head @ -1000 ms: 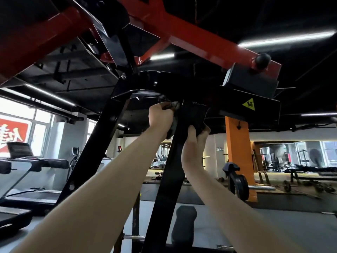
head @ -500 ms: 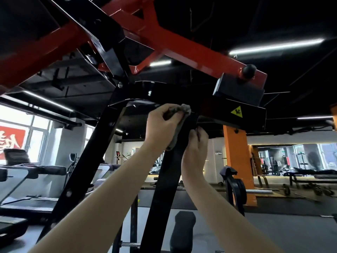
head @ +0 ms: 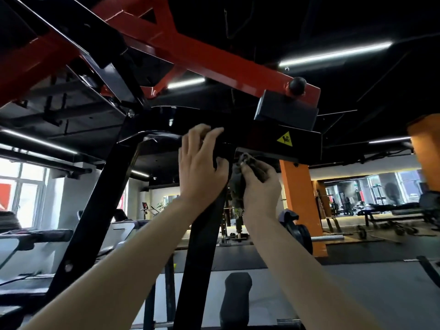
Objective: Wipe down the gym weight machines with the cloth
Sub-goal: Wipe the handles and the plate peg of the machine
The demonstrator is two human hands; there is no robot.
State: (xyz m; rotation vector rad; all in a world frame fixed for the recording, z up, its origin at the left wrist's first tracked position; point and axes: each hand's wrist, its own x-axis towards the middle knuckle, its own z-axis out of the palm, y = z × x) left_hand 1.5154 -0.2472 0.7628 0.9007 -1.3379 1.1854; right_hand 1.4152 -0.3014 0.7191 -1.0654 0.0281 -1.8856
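Weight machine [head: 152,120]: viewed from below. The black strut [head: 202,253] runs from the lower centre upward, leaning slightly to the right, and meets the black crossbeam [head: 262,139]. The crossbeam's long axis is near horizontal, curving downward at its left end. The red upper arm [head: 202,53] slopes down from upper left to right and ends at a black round bumper [head: 297,85].

Cloth [head: 238,186]: grey, bunched, located just right of the strut, directly below the crossbeam. Long axis near vertical. The upper end points up at the underside of the crossbeam; whether it touches cannot be determined. The lower end hangs free between the strut and the right wrist.

Right hand [head: 259,184]: fingers and thumb curled, clamped on the upper part of the cloth.

Left hand [head: 202,163]: laid against the joint of strut and crossbeam, fingers extended upward onto the crossbeam, thumb bent across the strut face. It holds nothing.

Markings: one yellow triangular warning label [head: 285,139] on the crossbeam face, apex up, with a black pictogram; no text is legible. A red sign [head: 4,194] shows at the window on the far left, with no writing legible.

Surroundings: orange pillar [head: 300,198], weight plate [head: 301,236], treadmill [head: 35,236]
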